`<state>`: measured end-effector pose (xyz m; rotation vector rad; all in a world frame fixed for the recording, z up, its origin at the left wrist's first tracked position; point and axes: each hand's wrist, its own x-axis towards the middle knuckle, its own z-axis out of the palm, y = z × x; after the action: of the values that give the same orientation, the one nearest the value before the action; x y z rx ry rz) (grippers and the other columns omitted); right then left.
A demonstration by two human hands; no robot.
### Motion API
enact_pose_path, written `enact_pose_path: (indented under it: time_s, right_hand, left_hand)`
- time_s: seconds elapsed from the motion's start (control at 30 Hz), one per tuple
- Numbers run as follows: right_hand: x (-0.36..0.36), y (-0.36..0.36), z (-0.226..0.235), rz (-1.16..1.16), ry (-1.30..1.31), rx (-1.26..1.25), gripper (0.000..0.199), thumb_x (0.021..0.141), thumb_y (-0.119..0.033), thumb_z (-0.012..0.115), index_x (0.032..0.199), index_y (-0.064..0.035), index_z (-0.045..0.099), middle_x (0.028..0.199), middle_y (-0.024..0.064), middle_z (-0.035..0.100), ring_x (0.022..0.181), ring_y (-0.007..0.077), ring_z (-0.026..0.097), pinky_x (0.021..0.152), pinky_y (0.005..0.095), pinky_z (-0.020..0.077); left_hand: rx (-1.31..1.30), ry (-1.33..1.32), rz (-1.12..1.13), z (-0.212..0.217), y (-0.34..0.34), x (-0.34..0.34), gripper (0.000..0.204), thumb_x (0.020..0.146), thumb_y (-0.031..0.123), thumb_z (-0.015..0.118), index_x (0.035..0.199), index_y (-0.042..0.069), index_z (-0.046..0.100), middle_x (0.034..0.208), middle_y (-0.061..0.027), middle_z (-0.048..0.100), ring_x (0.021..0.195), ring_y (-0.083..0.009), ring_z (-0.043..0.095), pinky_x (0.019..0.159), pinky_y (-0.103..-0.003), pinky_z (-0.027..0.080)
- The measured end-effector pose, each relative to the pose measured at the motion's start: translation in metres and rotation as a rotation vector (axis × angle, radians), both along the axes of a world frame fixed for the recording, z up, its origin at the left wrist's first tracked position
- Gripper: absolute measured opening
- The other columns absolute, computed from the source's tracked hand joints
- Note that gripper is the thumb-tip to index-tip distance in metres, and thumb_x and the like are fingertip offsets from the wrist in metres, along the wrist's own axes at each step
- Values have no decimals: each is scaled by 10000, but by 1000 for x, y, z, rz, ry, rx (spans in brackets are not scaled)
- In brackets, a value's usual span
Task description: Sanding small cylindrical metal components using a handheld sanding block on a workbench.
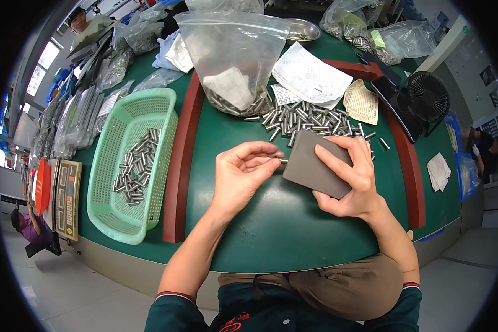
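Between the thumb and fingers of my left hand (pixel 242 172) is a small metal pin (pixel 283 160), its end pointing right. My right hand (pixel 353 178) grips a flat grey-brown block (pixel 318 164), tilted, with fingers over its face and the thumb below. The pin's tip lies close to the block's left edge; I cannot tell whether they touch. Just beyond both hands spreads a pile of loose metal pins (pixel 307 119). More metal pins (pixel 136 167) lie in a green plastic basket (pixel 97 182) on the left.
Dark red bars (pixel 181 166) frame the green tabletop (pixel 249 238). A clear plastic bag (pixel 229 50) and papers (pixel 311 74) stand behind the pile. At right is a small black fan (pixel 428 97); a scale (pixel 67 199) stands at left. Other people are in the background.
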<state>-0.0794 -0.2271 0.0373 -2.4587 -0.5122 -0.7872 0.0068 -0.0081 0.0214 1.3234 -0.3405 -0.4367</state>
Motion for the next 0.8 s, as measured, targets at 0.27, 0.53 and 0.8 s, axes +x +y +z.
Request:
enact_pose_path:
  time_s: [0.27, 0.53, 0.8]
  right_hand:
    - [-7, 5, 1, 87, 24, -4, 704, 519, -212, 776, 1202, -83, 663, 1130, 173, 579, 883, 300, 541, 782, 407, 390]
    - [2, -16, -2, -260, -73, 36, 663, 528, -167, 748, 1174, -46, 665, 1074, 146, 581, 913, 289, 537, 801, 384, 397]
    - [-1, -20, 2, -228, -34, -18, 685, 523, -168, 709, 1187, -11, 654, 1102, 169, 594, 924, 300, 554, 845, 398, 420]
  left_hand:
    - [41, -19, -15, 1, -1, -2, 217, 853, -42, 689, 1063, -78, 647, 976, -148, 705, 913, -162, 689, 840, -271, 567]
    - [13, -8, -36, 1, -2, -2, 208, 864, -56, 667, 1068, -83, 637, 976, -160, 701, 899, -172, 693, 835, -282, 569]
    - [59, -85, -8, -2, -3, 0, 197, 870, -65, 652, 1066, -72, 632, 979, -150, 699, 906, -169, 689, 841, -276, 564]
